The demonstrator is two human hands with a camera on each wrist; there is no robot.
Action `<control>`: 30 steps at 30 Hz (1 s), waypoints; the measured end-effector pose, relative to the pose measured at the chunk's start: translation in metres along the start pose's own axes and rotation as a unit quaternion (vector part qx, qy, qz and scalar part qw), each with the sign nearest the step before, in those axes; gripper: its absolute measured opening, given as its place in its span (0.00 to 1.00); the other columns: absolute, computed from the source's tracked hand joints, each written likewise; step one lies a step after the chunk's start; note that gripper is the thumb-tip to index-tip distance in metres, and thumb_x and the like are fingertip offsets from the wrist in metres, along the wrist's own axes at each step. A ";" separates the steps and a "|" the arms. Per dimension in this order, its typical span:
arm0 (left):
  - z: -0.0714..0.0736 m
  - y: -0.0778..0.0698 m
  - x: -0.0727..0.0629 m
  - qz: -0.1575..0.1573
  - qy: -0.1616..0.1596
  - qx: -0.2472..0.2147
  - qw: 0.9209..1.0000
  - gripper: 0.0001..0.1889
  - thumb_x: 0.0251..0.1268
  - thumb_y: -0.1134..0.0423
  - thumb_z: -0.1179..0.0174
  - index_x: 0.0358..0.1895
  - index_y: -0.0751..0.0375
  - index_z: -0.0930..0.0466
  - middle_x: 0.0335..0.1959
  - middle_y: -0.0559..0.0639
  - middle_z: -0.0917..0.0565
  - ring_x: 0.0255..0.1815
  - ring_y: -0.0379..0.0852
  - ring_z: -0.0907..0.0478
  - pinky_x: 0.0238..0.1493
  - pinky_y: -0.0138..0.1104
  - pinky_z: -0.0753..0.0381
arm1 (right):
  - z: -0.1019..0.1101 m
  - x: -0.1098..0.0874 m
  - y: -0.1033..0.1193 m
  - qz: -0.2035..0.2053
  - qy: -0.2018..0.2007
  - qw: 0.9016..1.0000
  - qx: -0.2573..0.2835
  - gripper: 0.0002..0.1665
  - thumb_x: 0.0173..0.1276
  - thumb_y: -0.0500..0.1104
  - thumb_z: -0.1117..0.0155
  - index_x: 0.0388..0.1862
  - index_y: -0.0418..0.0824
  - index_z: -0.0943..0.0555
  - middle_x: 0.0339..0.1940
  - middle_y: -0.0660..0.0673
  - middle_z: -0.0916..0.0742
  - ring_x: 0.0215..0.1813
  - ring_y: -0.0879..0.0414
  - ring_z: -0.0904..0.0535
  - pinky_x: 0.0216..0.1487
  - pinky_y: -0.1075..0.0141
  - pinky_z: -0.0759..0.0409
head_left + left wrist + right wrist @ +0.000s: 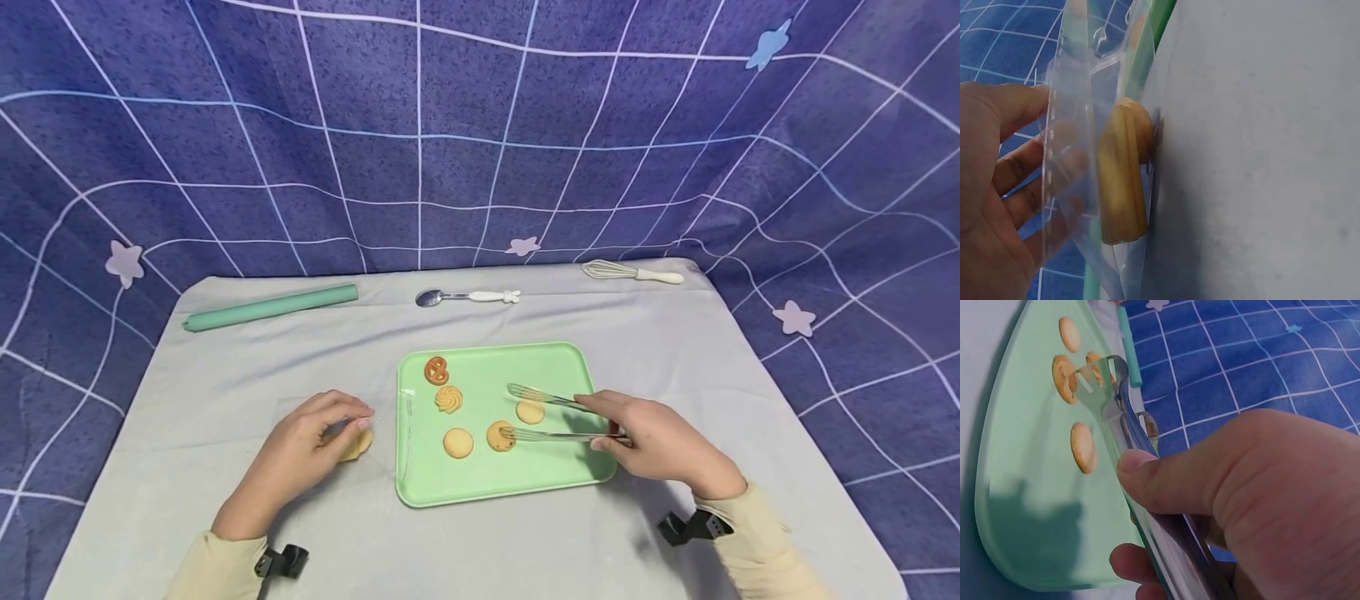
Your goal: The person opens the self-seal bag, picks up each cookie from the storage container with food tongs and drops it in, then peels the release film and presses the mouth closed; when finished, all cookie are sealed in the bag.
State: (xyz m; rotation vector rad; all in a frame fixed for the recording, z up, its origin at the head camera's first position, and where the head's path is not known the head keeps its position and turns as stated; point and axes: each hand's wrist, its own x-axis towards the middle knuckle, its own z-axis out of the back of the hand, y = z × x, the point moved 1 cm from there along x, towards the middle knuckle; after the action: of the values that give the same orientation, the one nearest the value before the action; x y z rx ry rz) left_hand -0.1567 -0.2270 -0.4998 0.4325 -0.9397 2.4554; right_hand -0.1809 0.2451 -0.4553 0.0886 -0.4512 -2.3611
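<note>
My left hand (pixel 311 437) is left of the light green tray (pixel 495 492), holding a clear plastic bag (pixel 1069 181) by its edge. Yellow cookies (pixel 1121 181) lie inside the bag, one fluted along its side. My right hand (pixel 652 437) grips metal tongs (pixel 1147 506), whose slotted ends are spread apart over the tray. The lower end overlaps a chip-dotted cookie (pixel 495 440); the upper one passes over a plain round cookie (pixel 530 412). Whether they touch cannot be told. Another plain round cookie (pixel 458 443), a swirl cookie (pixel 448 399) and a pretzel cookie (pixel 437 371) also lie on the tray.
Along the table's back edge lie a rolled green mat or tube (pixel 270 308), a spoon (pixel 468 297) with a white handle, and a small whisk (pixel 633 272). Blue gridded cloth (pixel 465 167) hangs behind and beside the pale tablecloth (pixel 337 542).
</note>
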 end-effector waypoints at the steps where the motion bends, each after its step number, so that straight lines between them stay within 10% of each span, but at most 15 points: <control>1: 0.000 0.000 0.000 0.000 0.001 0.000 1.000 0.08 0.65 0.64 0.29 0.45 0.49 0.11 0.46 0.32 0.18 0.51 0.36 0.21 0.54 0.30 0.27 | 0.000 -0.001 -0.001 -0.002 0.000 1.000 0.001 0.36 0.66 0.43 0.26 0.72 0.42 0.25 0.54 0.52 0.18 0.31 0.70 0.27 0.35 0.65 0.23; 30: 0.001 -0.001 0.000 -0.002 0.001 0.004 1.000 0.08 0.65 0.65 0.29 0.45 0.50 0.11 0.46 0.33 0.17 0.52 0.37 0.21 0.55 0.32 0.27 | 0.011 -0.024 -0.034 -0.043 -0.040 0.998 -0.007 0.37 0.63 0.39 0.23 0.70 0.37 0.25 0.55 0.46 0.16 0.32 0.70 0.27 0.31 0.66 0.24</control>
State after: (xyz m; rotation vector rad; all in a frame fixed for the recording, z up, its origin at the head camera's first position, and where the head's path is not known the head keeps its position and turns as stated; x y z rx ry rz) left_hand -0.1560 -0.2274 -0.4987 0.4343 -0.9264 2.4559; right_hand -0.1874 0.2878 -0.4582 0.0070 -0.4790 -2.4582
